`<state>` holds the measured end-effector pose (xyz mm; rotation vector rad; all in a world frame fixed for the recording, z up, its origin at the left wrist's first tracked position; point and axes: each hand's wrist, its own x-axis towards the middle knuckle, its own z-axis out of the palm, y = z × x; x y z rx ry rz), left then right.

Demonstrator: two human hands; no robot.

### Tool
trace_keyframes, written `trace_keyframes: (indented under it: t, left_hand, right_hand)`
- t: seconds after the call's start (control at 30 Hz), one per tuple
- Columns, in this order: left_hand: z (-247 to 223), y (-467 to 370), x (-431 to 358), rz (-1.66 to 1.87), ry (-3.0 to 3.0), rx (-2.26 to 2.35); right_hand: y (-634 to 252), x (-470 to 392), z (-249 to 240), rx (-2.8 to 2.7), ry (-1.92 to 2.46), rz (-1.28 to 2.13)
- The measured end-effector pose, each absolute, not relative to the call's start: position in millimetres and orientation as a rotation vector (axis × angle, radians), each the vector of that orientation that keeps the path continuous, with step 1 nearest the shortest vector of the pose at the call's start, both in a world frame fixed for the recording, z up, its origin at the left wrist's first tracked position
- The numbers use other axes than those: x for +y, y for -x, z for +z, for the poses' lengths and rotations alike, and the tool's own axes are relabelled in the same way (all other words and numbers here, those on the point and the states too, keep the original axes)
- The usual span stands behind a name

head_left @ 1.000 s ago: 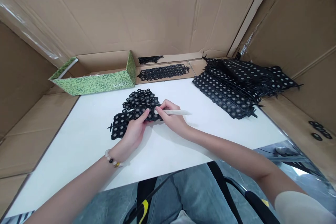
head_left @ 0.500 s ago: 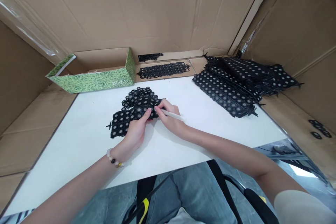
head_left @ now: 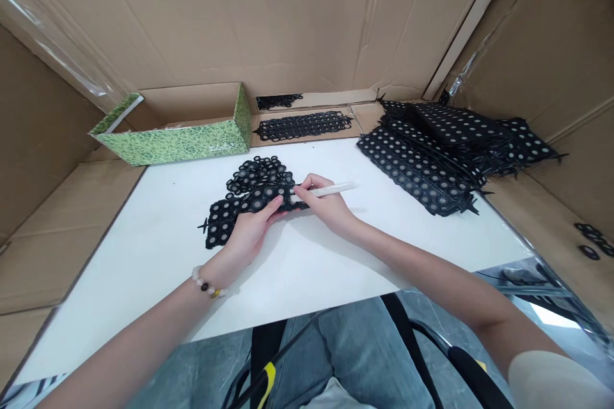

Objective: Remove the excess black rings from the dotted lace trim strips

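Note:
My left hand grips a black sheet of moulded rubber rings with grey centres, thumb on top and fingers beneath its near edge. The sheet is bent up off the white table along its right part. My right hand is closed around a white pen-like tool, its tip against the sheet's right end; the exact contact is hidden by my fingers. Just behind the sheet lies a heap of loose black rings, partly covered by it.
A green-patterned open box stands at the back left. Stacked dotted black sheets lie at the right. A ring-less black web rests on cardboard at the back. Several loose rings lie far right. Cardboard walls enclose the table.
The white tool has swung from pointing down-right to pointing slightly up-right as my right hand turned. The sheet's right part is tilted differently. The view has shifted a little.

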<state>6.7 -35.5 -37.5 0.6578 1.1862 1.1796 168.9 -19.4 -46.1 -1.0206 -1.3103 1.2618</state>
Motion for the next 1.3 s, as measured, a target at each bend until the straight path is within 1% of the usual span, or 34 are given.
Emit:
trace_keyframes:
  t: [0.17, 0.37, 0.57, 0.67, 0.87, 1.1, 1.3]
  left_hand:
    - [-37.6, -4.7, -35.6, 1.082, -0.637, 1.201]
    - [-39.1, -8.7, -38.6, 1.198, -0.537, 1.154]
    - [-45.4, -10.6, -40.2, 1.204, -0.541, 1.171]
    - [-46.5, -11.0, -39.9, 1.192, -0.543, 1.165]
    - [-41.1, -7.6, -34.6, 1.196, -0.496, 1.043]
    - [-41.9, -9.4, -39.7, 1.333, -0.486, 1.062]
    - [-44.7, -14.6, -46.5, 1.343, -0.565, 1.107]
  right_hand:
    - [-171.8, -18.8, -43.3, -1.327, 1.046, 1.182]
    - [-173.6, -20.9, -41.9, -1.396, 1.025, 1.210]
    - [-167.5, -27.5, -48.0, -1.565, 1.155, 0.963]
    - [-165.4, -28.1, -50.2, -1.579, 1.172, 0.919]
    - [-173.7, -21.8, -45.1, -1.484, 1.112, 0.934]
    - [-177.2, -12.6, -43.4, -1.281, 1.031, 1.270]
    - [-168.0, -19.1, -48.6, -1.274, 1.026, 1.130]
